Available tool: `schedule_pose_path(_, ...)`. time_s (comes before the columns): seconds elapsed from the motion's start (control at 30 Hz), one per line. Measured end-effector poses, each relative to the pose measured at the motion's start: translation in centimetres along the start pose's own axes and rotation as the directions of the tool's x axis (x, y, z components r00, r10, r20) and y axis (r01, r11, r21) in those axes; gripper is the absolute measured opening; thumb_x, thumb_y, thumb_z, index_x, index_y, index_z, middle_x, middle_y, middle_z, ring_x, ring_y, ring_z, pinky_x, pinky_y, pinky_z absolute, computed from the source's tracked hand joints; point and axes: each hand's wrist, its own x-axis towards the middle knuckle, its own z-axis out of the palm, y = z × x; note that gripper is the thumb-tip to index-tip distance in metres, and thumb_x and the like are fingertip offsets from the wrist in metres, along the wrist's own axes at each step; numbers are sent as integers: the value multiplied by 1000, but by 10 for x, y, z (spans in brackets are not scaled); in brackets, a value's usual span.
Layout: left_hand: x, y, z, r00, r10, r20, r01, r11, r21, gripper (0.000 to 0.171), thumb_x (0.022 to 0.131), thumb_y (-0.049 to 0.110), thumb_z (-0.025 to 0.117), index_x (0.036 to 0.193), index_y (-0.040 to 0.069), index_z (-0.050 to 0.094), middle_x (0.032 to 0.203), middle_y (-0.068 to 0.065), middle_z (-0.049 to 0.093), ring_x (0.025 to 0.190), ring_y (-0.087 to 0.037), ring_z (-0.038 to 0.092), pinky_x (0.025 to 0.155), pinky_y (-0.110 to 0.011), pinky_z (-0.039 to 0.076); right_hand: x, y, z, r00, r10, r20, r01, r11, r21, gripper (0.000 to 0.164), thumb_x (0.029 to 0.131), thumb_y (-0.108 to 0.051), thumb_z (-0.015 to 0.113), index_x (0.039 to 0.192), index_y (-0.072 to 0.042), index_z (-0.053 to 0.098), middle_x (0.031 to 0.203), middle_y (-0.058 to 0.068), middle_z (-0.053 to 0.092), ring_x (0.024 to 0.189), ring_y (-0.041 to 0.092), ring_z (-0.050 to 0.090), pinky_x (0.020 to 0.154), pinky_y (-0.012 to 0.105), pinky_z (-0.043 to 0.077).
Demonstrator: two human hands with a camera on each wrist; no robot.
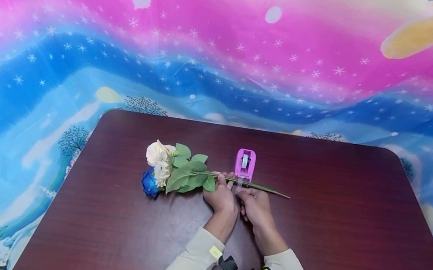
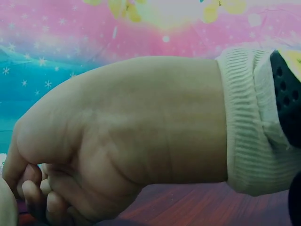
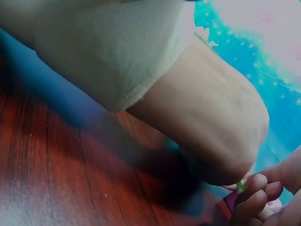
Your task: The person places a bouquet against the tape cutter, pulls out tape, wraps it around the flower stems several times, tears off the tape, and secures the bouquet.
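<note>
A bunch of artificial flowers [image 1: 160,167], white and blue blooms with green leaves, lies on the dark wooden table [image 1: 341,215]. Its thin green stems [image 1: 272,191] point right. My left hand [image 1: 226,178] grips the stems just right of the leaves, fingers curled over them. A pink tape dispenser [image 1: 245,163] stands right behind the stems. From it a clear tape strip [image 1: 240,183] runs down to the stems, where my right hand [image 1: 242,193] pinches it. In the left wrist view the curled fingers [image 2: 35,195] show. In the right wrist view a stem [image 3: 241,185] shows between fingertips.
A bright pink and blue cloth with snowflakes [image 1: 229,60] covers the wall and drapes round the table. Bare wood lies to the right of the stems and at the near side of the table beside both sleeves.
</note>
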Motion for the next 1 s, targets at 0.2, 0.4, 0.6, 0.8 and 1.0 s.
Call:
schedule_pose_path(0.2, -1, -1, -1, 999, 38, 11, -38, 999, -7, 12, 102, -1, 55, 107, -12, 56, 91, -18, 65, 80, -24, 72, 80, -39, 62, 2, -2, -3, 996, -85, -37, 82, 992, -95, 17, 99, -11, 63, 102, 5, 69, 64, -1, 56, 55, 10, 48, 49, 21, 38)
schedule_pose_path(0.4, -2, 1, -1, 999, 37, 15, -37, 999, 7, 11, 102, -2, 54, 105, -12, 56, 91, -19, 66, 80, -24, 73, 80, -38, 62, 1, -2, -2, 962, -233, -140, 173, 923, -344, 15, 94, -17, 70, 97, -4, 76, 101, 10, 64, 86, 21, 58, 78, 28, 43)
schedule_pose_path(0.6, 1, 0, 1, 1000, 1, 5, -1, 1000, 7, 14, 102, -2, 53, 108, -14, 54, 95, -22, 65, 82, -27, 72, 86, -43, 61, 0, 1, 0, 972, -182, -147, 142, 958, -247, 19, 96, -17, 70, 99, 0, 76, 97, 11, 71, 80, 17, 59, 71, 24, 45)
schedule_pose_path(0.8, 0, 2, 1, 1000, 1, 4, -1, 1000, 7, 13, 102, -2, 53, 107, -14, 55, 93, -21, 65, 82, -25, 72, 86, -44, 62, 0, 2, -2, 981, -161, -106, 140, 973, -185, 17, 96, -11, 67, 100, 4, 75, 94, 9, 71, 83, 16, 59, 71, 23, 45)
schedule_pose_path(1.0, 1, 0, 1, 1000, 10, 4, -10, 1000, 11, 8, 101, -4, 54, 102, -11, 56, 89, -18, 65, 82, -25, 73, 89, -47, 61, -3, 3, -7, 977, -211, -37, 193, 943, -271, 16, 93, -9, 67, 95, 5, 75, 128, 20, 68, 129, 33, 56, 110, 42, 41)
